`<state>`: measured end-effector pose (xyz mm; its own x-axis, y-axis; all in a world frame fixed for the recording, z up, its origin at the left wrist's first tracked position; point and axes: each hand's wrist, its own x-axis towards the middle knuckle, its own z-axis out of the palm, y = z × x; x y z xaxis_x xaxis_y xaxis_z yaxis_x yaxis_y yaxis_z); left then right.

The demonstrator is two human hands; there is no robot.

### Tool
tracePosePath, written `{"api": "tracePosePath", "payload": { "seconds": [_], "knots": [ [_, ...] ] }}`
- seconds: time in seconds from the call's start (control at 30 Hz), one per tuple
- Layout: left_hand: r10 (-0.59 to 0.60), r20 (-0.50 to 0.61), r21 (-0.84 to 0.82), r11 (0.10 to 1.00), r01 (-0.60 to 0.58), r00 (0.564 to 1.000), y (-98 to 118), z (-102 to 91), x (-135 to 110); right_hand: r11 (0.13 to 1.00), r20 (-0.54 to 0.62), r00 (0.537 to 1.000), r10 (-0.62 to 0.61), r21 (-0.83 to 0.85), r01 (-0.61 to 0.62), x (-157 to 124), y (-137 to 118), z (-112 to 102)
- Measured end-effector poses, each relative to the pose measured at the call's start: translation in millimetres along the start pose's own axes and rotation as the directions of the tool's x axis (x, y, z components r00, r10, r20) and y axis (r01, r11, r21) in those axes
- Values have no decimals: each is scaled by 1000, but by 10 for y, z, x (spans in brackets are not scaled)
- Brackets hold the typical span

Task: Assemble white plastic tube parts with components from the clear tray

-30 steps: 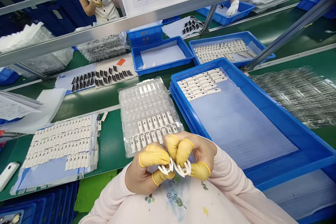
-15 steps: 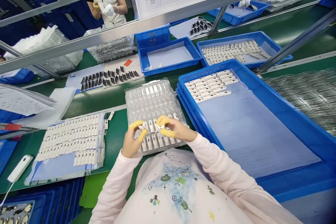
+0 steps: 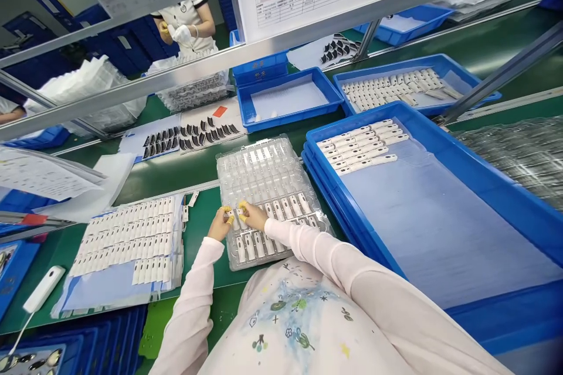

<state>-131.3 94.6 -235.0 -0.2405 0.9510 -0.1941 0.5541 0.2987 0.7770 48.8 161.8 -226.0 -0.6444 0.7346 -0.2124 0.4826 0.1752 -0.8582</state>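
Observation:
A clear blister tray [image 3: 264, 164] lies on the green belt in front of me, its near rows filled with small white plastic parts [image 3: 288, 208]. Both hands wear yellow finger cots and meet at the tray's near left corner. My left hand [image 3: 219, 225] is pinched at the tray's left edge, on a white part as far as I can see. My right hand [image 3: 253, 217] reaches across from the right, its fingers closed on a white part over a pocket beside the left hand.
A large blue bin [image 3: 484, 170] with a row of white parts [image 3: 360, 146] stands at the right. Sheets of white parts [image 3: 127, 234] lie left, black parts [image 3: 189, 135] behind. Stacked clear trays [image 3: 519, 152] are far right. A metal rail [image 3: 220, 64] crosses overhead; a co-worker [image 3: 185, 17] stands beyond.
Both hands moved from close to my chest, where they worked two white parts together, out to the tray's near left corner and lowered onto its pockets.

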Motion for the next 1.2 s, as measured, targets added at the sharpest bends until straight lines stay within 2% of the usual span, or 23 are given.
{"api": "tracePosePath", "payload": {
  "seconds": [0.13,0.27,0.43,0.53,0.63,0.73,0.83,0.9,0.97,1.07,1.2],
  "knots": [
    [61,-4,118,991,-60,998,-96,98,-43,976,29,998,-54,-212,59,-10,90,47],
    [143,-68,239,963,-123,987,-146,200,-121,924,20,992,-124,-363,123,12,155,-2],
    [196,-173,337,933,-129,965,-192,282,-150,888,-13,985,-170,-435,148,31,175,18],
    [216,-208,347,928,-134,954,-201,333,-147,894,-77,978,-191,-425,141,-37,121,7],
    [231,-239,322,935,-147,943,-188,359,-167,909,-186,957,-221,-396,133,-149,45,-215],
    [239,-271,263,950,-167,932,-159,349,-236,923,-337,911,-236,-372,101,-287,64,-792],
    [229,-299,183,967,-180,926,-110,345,-366,941,-534,829,-163,-337,-32,-479,270,-1644],
    [215,-306,131,974,-182,928,-56,376,-476,943,-664,746,-53,-279,-181,-636,499,-2203],
    [204,-299,90,979,-185,932,22,435,-586,919,-750,658,72,-206,-336,-789,761,-2636],
    [203,-277,54,979,-196,939,161,547,-725,844,-810,536,238,-100,-527,-966,1124,-2990],
    [200,-257,32,979,-199,946,299,638,-857,703,-870,323,373,38,-711,-1097,1457,-3180]
  ]
}}
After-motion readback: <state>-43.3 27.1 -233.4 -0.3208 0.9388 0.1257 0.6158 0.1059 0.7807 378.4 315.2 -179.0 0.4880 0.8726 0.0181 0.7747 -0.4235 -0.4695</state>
